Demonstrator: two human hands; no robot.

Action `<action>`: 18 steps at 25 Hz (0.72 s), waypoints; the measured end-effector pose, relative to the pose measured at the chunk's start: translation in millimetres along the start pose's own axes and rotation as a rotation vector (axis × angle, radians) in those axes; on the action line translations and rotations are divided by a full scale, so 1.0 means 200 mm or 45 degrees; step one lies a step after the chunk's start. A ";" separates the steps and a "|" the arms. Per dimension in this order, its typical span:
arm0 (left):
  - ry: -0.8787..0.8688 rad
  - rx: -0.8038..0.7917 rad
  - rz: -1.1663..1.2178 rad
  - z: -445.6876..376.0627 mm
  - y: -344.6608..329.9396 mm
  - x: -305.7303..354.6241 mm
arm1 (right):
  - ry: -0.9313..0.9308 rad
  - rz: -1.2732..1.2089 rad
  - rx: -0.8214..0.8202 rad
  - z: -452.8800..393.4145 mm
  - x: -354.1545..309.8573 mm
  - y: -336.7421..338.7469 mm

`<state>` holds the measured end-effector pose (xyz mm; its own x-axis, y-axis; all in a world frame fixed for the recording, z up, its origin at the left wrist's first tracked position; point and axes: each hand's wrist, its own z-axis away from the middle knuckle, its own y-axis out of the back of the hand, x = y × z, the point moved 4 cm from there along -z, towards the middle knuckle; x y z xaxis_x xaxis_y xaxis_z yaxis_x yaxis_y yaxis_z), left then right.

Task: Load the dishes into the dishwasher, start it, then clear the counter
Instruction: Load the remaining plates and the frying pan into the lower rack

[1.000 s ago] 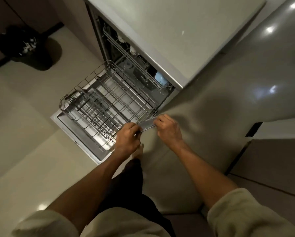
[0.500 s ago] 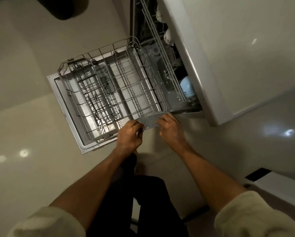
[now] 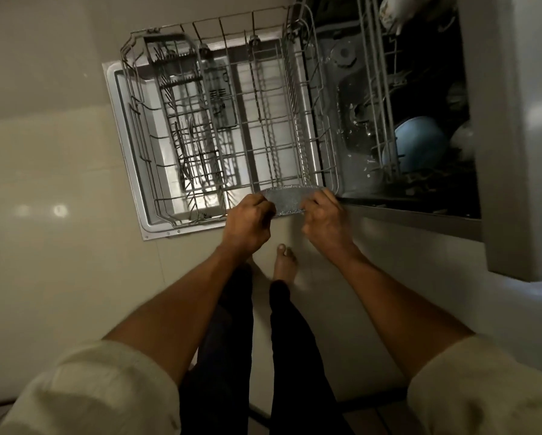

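The dishwasher's lower wire rack (image 3: 232, 120) is pulled out over the open door (image 3: 122, 146). Cutlery lies in its basket (image 3: 194, 152) on the left. A grey speckled plate (image 3: 287, 200) is held on edge at the rack's near rim. My left hand (image 3: 247, 224) grips its left end and my right hand (image 3: 326, 224) grips its right end. Inside the tub, a blue bowl (image 3: 420, 146) sits in the upper rack (image 3: 379, 89), with a white dish (image 3: 395, 11) further back.
The counter edge and cabinet front (image 3: 521, 152) run down the right side. Pale floor tiles (image 3: 43, 183) spread to the left of the open door. My legs and a bare foot (image 3: 283, 265) stand just short of the door.
The view has swung down and closer over the rack. Both hands keep hold of the plate and have brought it to the rack's near rim.
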<state>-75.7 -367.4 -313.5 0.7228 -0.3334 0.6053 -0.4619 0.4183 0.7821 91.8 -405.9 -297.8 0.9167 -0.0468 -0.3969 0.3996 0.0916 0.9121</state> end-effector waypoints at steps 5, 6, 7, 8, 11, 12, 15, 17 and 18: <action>0.027 0.025 -0.008 -0.03 -0.12 0.00 | 0.033 0.016 0.015 0.00 0.12 -0.08; 0.032 0.026 0.001 -0.04 -0.13 0.01 | 0.031 0.007 0.028 0.00 0.13 -0.08; 0.036 0.025 0.008 -0.05 -0.13 0.01 | 0.020 -0.003 0.035 -0.01 0.15 -0.08; 0.039 0.021 0.011 -0.06 -0.14 0.02 | 0.006 -0.012 0.039 -0.01 0.17 -0.08; 0.092 -0.019 -0.003 -0.09 -0.16 0.04 | -0.040 -0.040 0.007 -0.05 0.22 -0.09; 0.116 -0.028 -0.009 -0.11 -0.16 0.04 | -0.059 -0.051 -0.024 -0.06 0.23 -0.10; 0.167 -0.051 -0.034 -0.14 -0.20 0.04 | -0.097 -0.065 -0.146 -0.08 0.25 -0.12; 0.192 -0.059 -0.063 -0.15 -0.23 0.02 | -0.119 -0.037 -0.240 -0.10 0.26 -0.14; 0.204 -0.064 -0.070 -0.15 -0.24 0.01 | -0.130 -0.022 -0.278 -0.10 0.26 -0.15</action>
<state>-35.9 -362.1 -354.3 0.8206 -0.2198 0.5275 -0.3961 0.4465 0.8023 128.4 -390.3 -348.5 0.9088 -0.1494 -0.3895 0.4170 0.3020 0.8572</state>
